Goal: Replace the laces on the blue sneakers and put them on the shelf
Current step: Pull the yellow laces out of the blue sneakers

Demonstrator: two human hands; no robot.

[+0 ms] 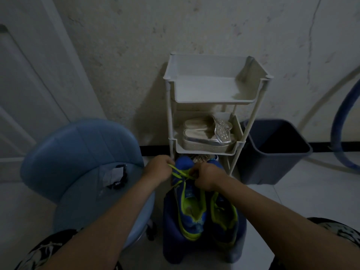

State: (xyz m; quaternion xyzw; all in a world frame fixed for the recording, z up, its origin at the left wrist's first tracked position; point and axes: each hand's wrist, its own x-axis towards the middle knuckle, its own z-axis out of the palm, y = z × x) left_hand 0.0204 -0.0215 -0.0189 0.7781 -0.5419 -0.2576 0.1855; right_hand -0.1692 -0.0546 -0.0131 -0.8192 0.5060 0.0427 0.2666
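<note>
Facing the white shelf (212, 103), with blue sneakers (191, 217) paired on a blue stool (202, 250) below: left hand (157, 168) and right hand (206, 177) pinching a yellow-green lace (178, 172). Seemingly mid-lacing; next, calls for even tension.

Dim, bluish indoor light, soft shadows, wide-angle bending at edges, slight blur

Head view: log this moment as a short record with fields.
left hand: pinches yellow-green lace
right hand: pinches the same lace
blue sneakers: side by side on blue stool
shelf: white rack against the wall, behind the sneakers
silver sandals: on the shelf's middle tier
sneakers shelved: not yet
</note>
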